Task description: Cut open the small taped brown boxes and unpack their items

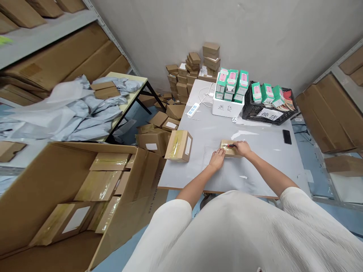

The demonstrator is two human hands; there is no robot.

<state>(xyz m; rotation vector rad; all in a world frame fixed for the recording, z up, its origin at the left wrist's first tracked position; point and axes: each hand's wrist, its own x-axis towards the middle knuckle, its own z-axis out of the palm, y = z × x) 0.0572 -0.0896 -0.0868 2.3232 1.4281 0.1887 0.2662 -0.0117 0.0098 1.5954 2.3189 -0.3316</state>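
A small taped cardboard box (228, 150) lies flat on the grey table (255, 166) in front of me. My left hand (217, 158) rests on the box's near left edge, fingers bent against it. My right hand (242, 147) is closed on a red-handled tool (230, 146), which looks like a cutter, laid across the top of the box. A second taped cardboard box (179, 146) with a white label stands at the table's left edge.
A white bin (227, 108) and a black crate (269, 113) hold green-and-pink product boxes at the table's far end. A phone (287, 136) lies at right. A large open carton (70, 196) of parcels stands at left. Small boxes pile on the floor (159, 121).
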